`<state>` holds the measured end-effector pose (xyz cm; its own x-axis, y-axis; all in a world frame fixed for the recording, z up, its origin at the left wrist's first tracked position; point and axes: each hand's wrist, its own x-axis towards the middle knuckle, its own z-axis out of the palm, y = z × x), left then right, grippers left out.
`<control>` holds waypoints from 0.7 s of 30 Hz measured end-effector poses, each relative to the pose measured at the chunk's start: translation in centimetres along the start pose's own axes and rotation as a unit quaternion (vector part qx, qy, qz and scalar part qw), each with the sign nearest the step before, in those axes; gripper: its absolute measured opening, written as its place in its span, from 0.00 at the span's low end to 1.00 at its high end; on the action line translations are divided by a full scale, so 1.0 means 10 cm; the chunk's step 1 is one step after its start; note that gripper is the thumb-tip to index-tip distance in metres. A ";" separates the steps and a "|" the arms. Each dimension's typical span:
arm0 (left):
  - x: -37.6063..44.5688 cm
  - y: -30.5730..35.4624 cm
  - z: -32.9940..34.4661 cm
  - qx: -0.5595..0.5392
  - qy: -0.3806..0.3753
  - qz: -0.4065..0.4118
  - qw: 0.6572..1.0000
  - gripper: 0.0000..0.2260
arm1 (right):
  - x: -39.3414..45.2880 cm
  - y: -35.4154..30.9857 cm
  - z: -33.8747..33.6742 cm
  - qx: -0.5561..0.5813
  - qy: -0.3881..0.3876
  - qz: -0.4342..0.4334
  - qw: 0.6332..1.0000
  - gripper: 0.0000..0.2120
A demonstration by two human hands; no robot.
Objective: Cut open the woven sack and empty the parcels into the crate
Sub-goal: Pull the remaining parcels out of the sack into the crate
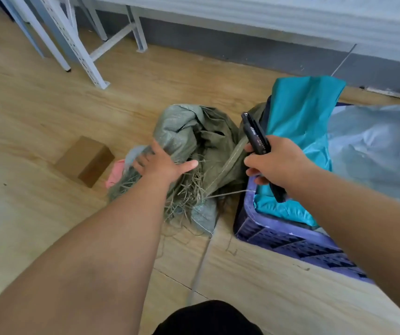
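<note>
A crumpled green woven sack (194,131) lies on the wooden floor, its near edge frayed into loose strands. My left hand (164,163) rests on the sack's left side with fingers spread. My right hand (276,163) grips a black utility knife (257,136), its tip pointing up and away beside the sack. A purple plastic crate (291,240) stands to the right, holding teal parcels (300,117) and a large grey plastic parcel (375,146). A pink parcel (116,172) and a grey one peek out at the sack's left.
A brown cardboard box (85,160) lies on the floor left of the sack. White metal shelf legs (73,44) stand at the back left, and a grey wall base runs along the back. My dark knee (208,317) shows at the bottom.
</note>
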<state>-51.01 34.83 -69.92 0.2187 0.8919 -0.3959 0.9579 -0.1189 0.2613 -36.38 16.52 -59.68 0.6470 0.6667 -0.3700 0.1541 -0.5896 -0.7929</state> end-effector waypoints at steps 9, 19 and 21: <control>-0.26 0.57 0.64 0.121 0.054 0.219 0.967 0.43 | 0.08 0.05 0.04 -0.011 0.036 0.025 0.999 0.09; -0.64 0.31 0.28 -0.312 -0.052 0.301 0.900 0.06 | -0.12 0.00 0.14 -0.093 -0.156 0.050 0.982 0.07; -0.87 0.21 0.20 -0.216 -0.259 0.304 0.891 0.15 | -0.11 0.01 0.12 -0.059 -0.167 0.056 0.983 0.06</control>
<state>-50.49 25.94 -67.65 0.8369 0.3857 -0.3885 0.4958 -0.2332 0.8366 -38.03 16.25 -59.97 0.3871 0.6953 -0.6056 0.1949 -0.7037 -0.6833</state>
